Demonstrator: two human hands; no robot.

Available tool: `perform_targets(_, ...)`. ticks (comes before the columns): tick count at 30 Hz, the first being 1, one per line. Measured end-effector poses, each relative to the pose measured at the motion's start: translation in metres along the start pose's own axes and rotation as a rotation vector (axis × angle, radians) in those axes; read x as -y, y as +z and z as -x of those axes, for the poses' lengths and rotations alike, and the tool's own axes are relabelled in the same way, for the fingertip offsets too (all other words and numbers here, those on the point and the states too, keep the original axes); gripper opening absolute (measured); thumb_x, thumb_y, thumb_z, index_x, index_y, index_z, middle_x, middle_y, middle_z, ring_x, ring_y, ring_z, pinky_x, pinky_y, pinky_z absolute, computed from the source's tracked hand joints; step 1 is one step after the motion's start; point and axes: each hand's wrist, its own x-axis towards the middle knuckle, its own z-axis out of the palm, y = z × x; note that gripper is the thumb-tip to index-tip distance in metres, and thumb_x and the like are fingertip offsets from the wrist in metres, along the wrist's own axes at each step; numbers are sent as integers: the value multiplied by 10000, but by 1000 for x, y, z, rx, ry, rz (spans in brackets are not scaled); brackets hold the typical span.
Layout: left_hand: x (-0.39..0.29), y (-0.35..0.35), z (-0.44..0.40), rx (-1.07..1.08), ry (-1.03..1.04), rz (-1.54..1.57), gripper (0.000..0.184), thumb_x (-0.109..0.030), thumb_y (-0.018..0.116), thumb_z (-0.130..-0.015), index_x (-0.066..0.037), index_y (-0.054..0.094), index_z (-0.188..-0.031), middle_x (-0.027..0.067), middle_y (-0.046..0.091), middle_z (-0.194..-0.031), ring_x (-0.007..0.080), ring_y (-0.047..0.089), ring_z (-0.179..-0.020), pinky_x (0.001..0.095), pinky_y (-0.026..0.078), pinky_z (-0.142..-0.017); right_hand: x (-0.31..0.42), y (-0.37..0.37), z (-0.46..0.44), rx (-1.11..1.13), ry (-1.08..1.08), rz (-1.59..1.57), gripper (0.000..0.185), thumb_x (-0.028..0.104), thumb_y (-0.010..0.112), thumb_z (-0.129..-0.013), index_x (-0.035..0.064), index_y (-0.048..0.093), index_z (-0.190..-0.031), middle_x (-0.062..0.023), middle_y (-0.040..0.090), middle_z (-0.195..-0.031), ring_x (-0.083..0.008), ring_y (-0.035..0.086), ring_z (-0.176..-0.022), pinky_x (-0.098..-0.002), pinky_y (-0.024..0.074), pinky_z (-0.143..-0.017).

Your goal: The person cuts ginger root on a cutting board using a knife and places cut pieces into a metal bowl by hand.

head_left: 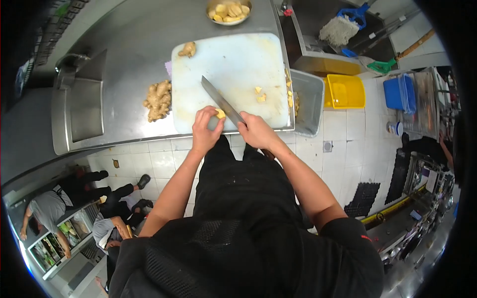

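My left hand (205, 128) is closed on a piece of ginger (220, 113) whose yellow cut face shows, near the front edge of a white cutting board (223, 54). My right hand (257, 131) grips a knife (221, 99) by its handle, which the fingers hide. The blade points away and to the left, close beside the ginger piece. Small ginger scraps (261, 98) lie on the board's right side. A knob of unpeeled ginger (188, 49) rests at its far left corner. Left of the board, a large ginger root (158, 101) sits on the steel counter (126, 54).
A metal bowl (211, 19) of peeled ginger stands at the back. Below the counter's right edge is a grey bin (310, 109), with a yellow tub (345, 92) beyond it. A sink (87, 109) is at left. Two people (49, 206) are at lower left.
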Motion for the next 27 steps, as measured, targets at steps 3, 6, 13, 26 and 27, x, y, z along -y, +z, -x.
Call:
perform_targets(3,2,2,-4,-60,-228,162,261,-71,831,-778,-12,646,-953,123,680,-1011,208,655,-885,325,542,-802,-9,2,-7,23,101,-123,170,142,528,-998,-24,546,-963,-103,563,-607,-182,550,-425,-377,454,-423)
perform_targets(6,19,5,-34,-135,-513,406,280,-124,848,-800,0,644,-945,75,667,-944,128,614,-802,294,528,-739,-8,0,1,-85,148,-71,226,161,574,-938,-65,578,-952,-318,642,-814,-505,636,-820,-516,507,-730)
perform_targets(13,36,23,-266,-53,-57,35,359,-224,847,-799,1,666,-1012,127,684,-941,247,640,-820,372,533,-742,-17,-30,42,-387,393,-219,211,138,577,-957,-73,571,-951,-280,645,-751,-406,670,-689,-489,512,-644)
perform_targets(26,105,-47,-323,1022,56,-380,382,-236,841,-758,-47,697,-1057,101,724,-982,225,663,-827,347,559,-792,-33,-69,68,-726,433,1,198,124,576,-959,-62,552,-895,-293,626,-724,-484,632,-690,-513,479,-617)
perform_targets(27,108,-52,-304,1016,46,-382,382,-236,841,-758,-47,697,-1057,102,724,-982,225,663,-827,347,559,-792,-25,-66,64,-690,371,3,197,130,573,-964,-55,553,-901,-290,626,-721,-486,630,-691,-519,475,-614)
